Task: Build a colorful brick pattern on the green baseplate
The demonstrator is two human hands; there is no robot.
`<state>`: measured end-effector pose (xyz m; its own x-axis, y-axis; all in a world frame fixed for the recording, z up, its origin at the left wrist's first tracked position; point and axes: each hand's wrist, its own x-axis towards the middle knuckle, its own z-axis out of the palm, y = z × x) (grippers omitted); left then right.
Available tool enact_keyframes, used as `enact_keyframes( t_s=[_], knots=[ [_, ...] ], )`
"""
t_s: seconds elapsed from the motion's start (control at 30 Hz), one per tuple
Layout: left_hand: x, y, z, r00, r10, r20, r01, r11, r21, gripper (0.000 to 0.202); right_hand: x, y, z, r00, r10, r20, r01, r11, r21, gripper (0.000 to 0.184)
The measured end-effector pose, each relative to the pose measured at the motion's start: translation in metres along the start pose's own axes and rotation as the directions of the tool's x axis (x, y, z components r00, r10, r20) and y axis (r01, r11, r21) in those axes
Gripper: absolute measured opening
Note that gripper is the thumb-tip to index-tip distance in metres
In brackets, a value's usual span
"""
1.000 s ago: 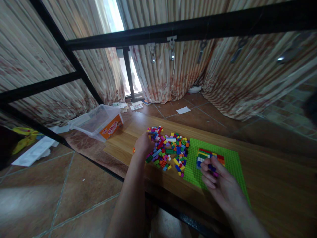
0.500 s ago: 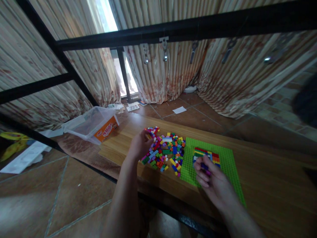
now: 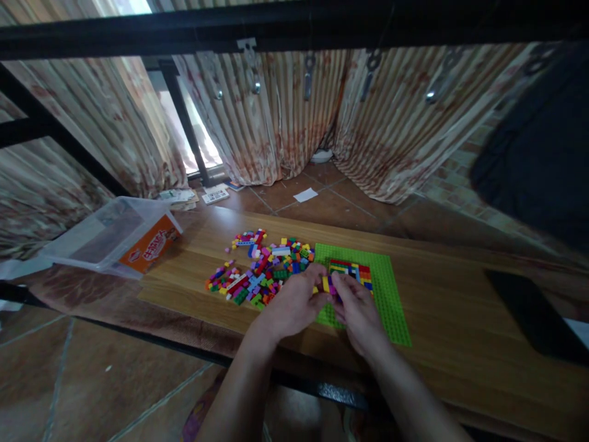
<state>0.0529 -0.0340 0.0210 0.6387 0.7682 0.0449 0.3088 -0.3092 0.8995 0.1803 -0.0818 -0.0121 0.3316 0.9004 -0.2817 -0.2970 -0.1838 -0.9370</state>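
My left hand [image 3: 297, 302] and my right hand [image 3: 359, 310] meet over the left part of a green studded baseplate [image 3: 391, 307]. Pinched in my left fingers is a small yellow toy brick [image 3: 326, 284]. Right against it, my right fingers hold a purple brick [image 3: 332, 287], partly covered by the fingertips. Whether the two bricks are joined, I cannot tell. Behind my right hand, a block of coloured bricks [image 3: 364, 272] in rows sits on the baseplate. Loose bricks [image 3: 255, 279] lie spread on the wood left of the plate.
A clear plastic bin [image 3: 87, 236] with an orange label stands at the table's left end. On the right of the wooden table [image 3: 442, 307] lies a dark flat object [image 3: 529, 313]. A black metal bar [image 3: 285, 27] with hanging clips crosses above. Dark cloth [image 3: 538, 147] shows at right.
My left hand has come right from the loose bricks to my right hand, bringing a yellow brick beside the purple one. The view has swung to the right.
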Motion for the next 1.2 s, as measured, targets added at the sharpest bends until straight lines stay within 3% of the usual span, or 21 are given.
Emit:
enact_keyframes(
  t_s=[0.1,0.2,0.3,0.43,0.53,0.73,0.9,1.0,1.1,1.2],
  knots=[
    [0.002,-0.001,0.006,0.999,-0.027,-0.044,0.025,0.999,-0.041,0.019,0.006,0.008,-0.005,0.987,-0.16,-0.018,0.155,0.976,-0.152,0.044],
    [0.002,-0.003,0.013,0.995,-0.078,-0.063,0.063,0.977,-0.205,0.019,0.009,0.013,-0.008,0.966,-0.257,-0.03,0.242,0.938,-0.247,0.042],
    [0.002,-0.006,0.019,0.987,-0.148,-0.06,0.116,0.922,-0.37,0.019,0.009,0.013,-0.008,0.962,-0.27,-0.031,0.251,0.929,-0.273,0.041],
    [0.002,-0.007,0.029,0.946,-0.283,-0.157,0.182,0.866,-0.466,0.023,0.007,0.01,-0.006,0.968,-0.249,-0.031,0.235,0.941,-0.242,0.041],
    [0.002,-0.003,0.035,0.923,-0.358,-0.143,0.221,0.796,-0.564,0.025,0.005,0.008,-0.006,0.966,-0.249,-0.074,0.228,0.949,-0.217,0.041],
    [0.0,0.004,0.033,0.92,-0.369,-0.134,0.216,0.76,-0.613,0.029,0.002,0.008,-0.007,0.951,-0.302,-0.067,0.282,0.935,-0.215,0.037],
    [-0.003,0.005,0.03,0.922,-0.365,-0.131,0.186,0.713,-0.676,0.022,-0.003,0.007,0.004,0.975,-0.186,-0.12,0.182,0.982,-0.038,0.037],
    [-0.003,0.007,0.027,0.901,-0.417,-0.119,0.189,0.625,-0.757,0.02,-0.004,0.0,0.013,0.988,-0.082,-0.132,0.099,0.987,0.13,0.039],
    [-0.005,0.008,0.014,0.906,-0.423,-0.031,0.171,0.432,-0.885,0.019,-0.004,-0.008,0.018,0.999,0.05,0.007,-0.05,0.959,0.28,0.037],
    [-0.011,0.008,-0.009,0.921,-0.39,-0.022,0.097,0.283,-0.954,0.02,0.0,-0.013,0.018,0.969,0.158,0.191,-0.22,0.902,0.372,0.028]
  ],
)
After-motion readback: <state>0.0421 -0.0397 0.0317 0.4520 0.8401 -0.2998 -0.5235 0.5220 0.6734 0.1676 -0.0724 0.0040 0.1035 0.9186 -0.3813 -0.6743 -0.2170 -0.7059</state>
